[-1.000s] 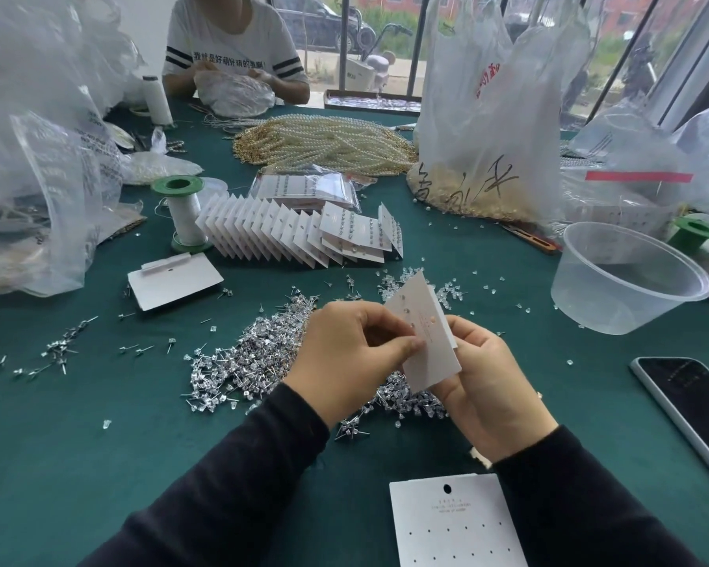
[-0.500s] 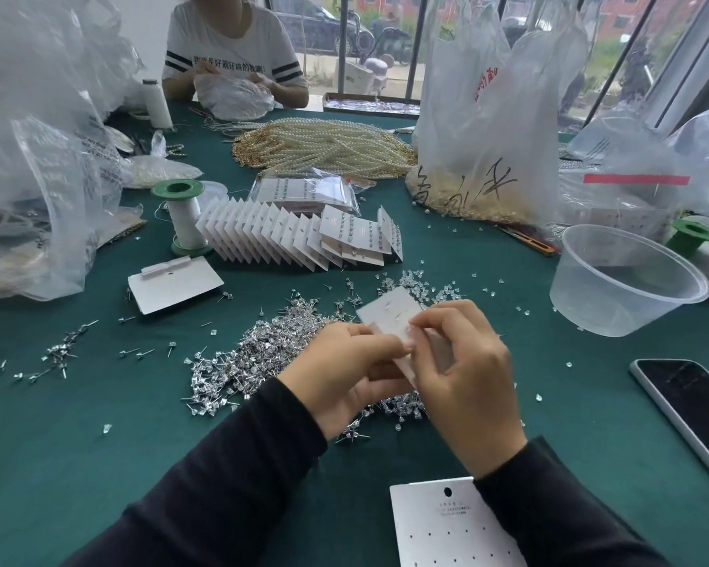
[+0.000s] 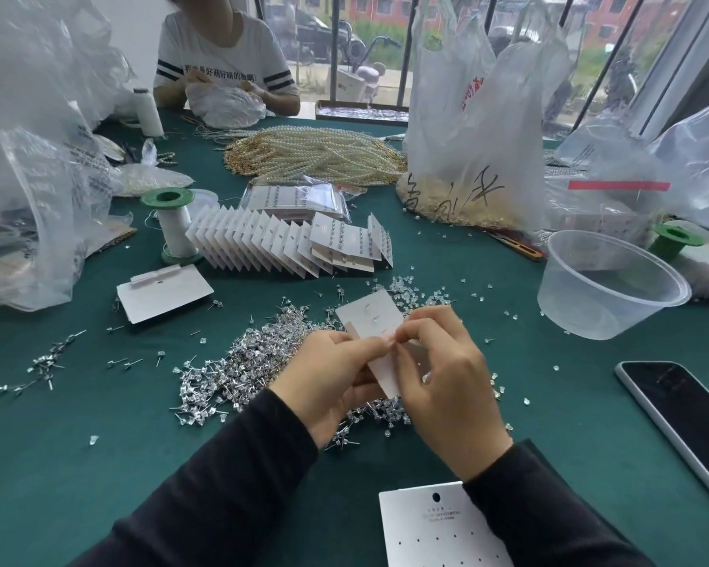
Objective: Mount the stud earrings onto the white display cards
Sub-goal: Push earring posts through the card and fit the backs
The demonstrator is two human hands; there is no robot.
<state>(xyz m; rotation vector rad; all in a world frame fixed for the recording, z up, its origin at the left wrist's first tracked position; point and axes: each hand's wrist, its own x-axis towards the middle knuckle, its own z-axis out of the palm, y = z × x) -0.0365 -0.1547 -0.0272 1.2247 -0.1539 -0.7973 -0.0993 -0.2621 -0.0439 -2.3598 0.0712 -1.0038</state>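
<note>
A white display card (image 3: pixel 370 319) is held back side up above a heap of silver stud earrings (image 3: pixel 246 362) on the green cloth. My left hand (image 3: pixel 328 382) grips the card's lower left edge from beneath. My right hand (image 3: pixel 443 370) reaches over the card, its thumb and forefinger pinched at the card's middle; whatever small piece they pinch is hidden. A few stud posts poke through the card's back. Clear earring backs (image 3: pixel 406 288) lie scattered just beyond the card. A blank punched card (image 3: pixel 426 525) lies near the front edge.
A fanned row of filled cards (image 3: pixel 271 243) stands behind the heap. To the right sit a clear plastic tub (image 3: pixel 610 280) and a phone (image 3: pixel 688 411). Thread spools, plastic bags and pearl strands (image 3: pixel 316 153) crowd the back. Another person works across the table.
The card dropped from upright to nearly flat, and my right hand moved from behind it to over its top, pinching at its middle. My left hand stayed put.
</note>
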